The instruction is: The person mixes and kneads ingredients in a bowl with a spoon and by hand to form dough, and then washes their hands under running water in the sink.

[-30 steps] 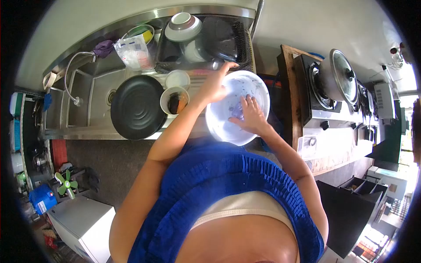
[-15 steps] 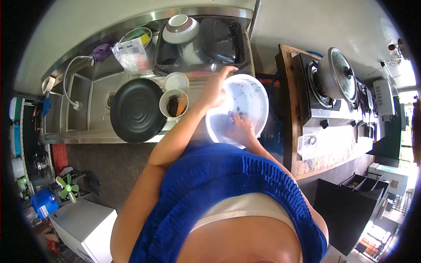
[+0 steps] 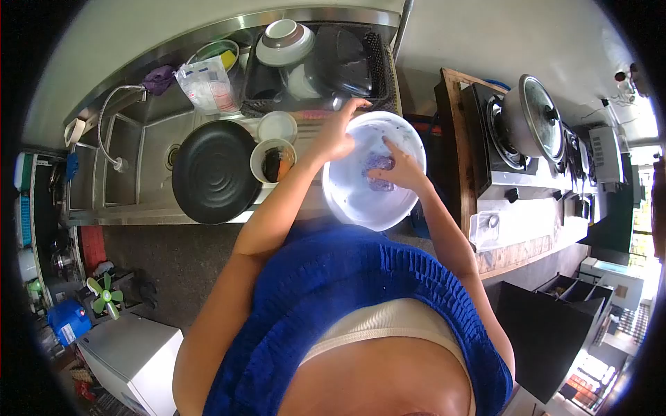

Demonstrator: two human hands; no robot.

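A round white basin (image 3: 347, 201) sits at the counter's right end, with dark specks scattered over its inner wall. My left hand (image 3: 335, 142) grips its left rim, fingers reaching toward the far side. Inside the basin, my right hand (image 3: 406, 170) is partly curled over a purple mesh scrubber (image 3: 379, 182) and presses it against the bottom. Its index finger stretches out ahead. Left of the basin are a white bowl (image 3: 258, 165) holding something dark and orange, a smaller white dish (image 3: 277, 127) and a large black plate (image 3: 213, 172).
Behind stands a black dish rack (image 3: 386, 76) with an upturned bowl (image 3: 285, 45). A plastic bag (image 3: 208, 87) and a glass bowl with a yellow sponge (image 3: 228, 59) are beside it. The steel sink (image 3: 139, 197) lies left; a stove with a lidded pot (image 3: 517, 118) stands right.
My right hand has moved away from me within the basin, from its near side toward the middle, and the purple scrubber shows more clearly. My left hand stays at the rim.
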